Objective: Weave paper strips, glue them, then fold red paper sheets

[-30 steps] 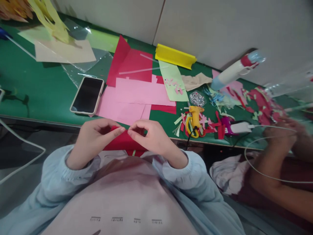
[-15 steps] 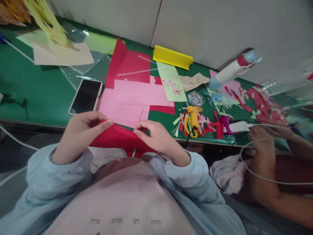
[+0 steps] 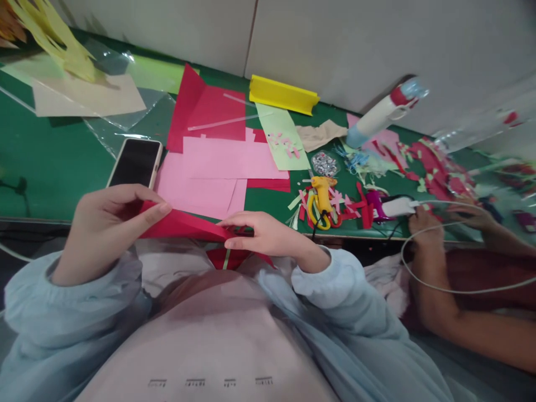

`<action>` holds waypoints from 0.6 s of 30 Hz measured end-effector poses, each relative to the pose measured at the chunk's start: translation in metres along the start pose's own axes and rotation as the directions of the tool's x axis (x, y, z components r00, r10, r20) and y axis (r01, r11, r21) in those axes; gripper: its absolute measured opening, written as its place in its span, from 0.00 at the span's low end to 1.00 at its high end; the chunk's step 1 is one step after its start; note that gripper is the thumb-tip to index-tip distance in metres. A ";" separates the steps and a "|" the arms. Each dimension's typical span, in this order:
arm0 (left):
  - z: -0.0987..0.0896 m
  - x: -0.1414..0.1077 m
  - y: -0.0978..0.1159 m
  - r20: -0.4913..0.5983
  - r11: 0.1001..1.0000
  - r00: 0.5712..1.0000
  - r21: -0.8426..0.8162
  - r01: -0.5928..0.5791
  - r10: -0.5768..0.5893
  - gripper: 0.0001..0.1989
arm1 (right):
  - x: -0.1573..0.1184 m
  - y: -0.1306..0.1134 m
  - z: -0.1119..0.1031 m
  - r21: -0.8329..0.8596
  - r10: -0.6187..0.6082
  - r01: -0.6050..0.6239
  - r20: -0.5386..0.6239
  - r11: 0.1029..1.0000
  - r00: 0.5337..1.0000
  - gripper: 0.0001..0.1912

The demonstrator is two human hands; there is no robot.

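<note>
My left hand pinches the left end of a folded sheet of red paper between thumb and fingers, above my lap. At the sheet's right end is my right hand, thumb below and fingers above the edge, gripping it. Lower in my lap lies more red paper with a pale green strip on it; whether it joins the held sheet I cannot tell. Just beyond my hands, pink paper sheets overlap on the green table.
A phone lies behind my left hand. To the right are a yellow glue gun, paper scraps, a tub of small shiny pieces and a bottle. A co-worker's hands work near a white cable.
My right hand has opened its pinch somewhat and now takes the red sheet with thumb beneath and fingers on top. The sheet is tilted flatter. The whole view has shifted slightly right.
</note>
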State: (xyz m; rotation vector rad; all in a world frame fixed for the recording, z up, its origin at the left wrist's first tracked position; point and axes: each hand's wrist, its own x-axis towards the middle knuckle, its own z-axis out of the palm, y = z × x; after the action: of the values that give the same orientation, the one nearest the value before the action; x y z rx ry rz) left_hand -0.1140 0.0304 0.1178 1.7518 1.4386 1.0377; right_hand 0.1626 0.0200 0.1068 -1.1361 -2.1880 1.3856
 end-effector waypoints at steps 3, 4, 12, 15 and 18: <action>-0.002 -0.003 -0.003 -0.054 0.999 0.998 0.016 -0.039 0.039 0.06 | 0.002 -0.004 -0.001 -0.037 0.002 -0.003 -0.016 0.999 1.000 0.18; -0.003 -0.004 -0.004 -0.064 0.999 0.997 0.015 -0.051 0.052 0.06 | 0.003 -0.005 -0.001 -0.067 -0.003 0.001 -0.031 0.998 1.000 0.17; -0.011 -0.004 -0.009 -0.069 0.997 0.996 0.049 -0.052 0.055 0.05 | 0.006 -0.012 -0.001 -0.316 -0.027 0.003 -0.071 0.949 0.997 0.17; -0.013 -0.003 -0.010 -0.089 0.997 0.996 0.077 -0.021 0.028 0.06 | 0.004 -0.015 -0.001 -0.335 -0.017 -0.013 -0.086 0.942 0.996 0.18; -0.014 -0.003 -0.011 -0.088 0.995 0.996 0.102 0.000 0.009 0.07 | 0.000 -0.016 0.000 -0.339 0.009 -0.051 -0.124 0.940 0.992 0.18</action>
State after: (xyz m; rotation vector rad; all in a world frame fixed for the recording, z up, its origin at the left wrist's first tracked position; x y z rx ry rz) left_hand -0.1316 0.0298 0.1149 1.8012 1.5671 1.0728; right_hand 0.1555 0.0169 0.1210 -1.3355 -2.3896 0.9378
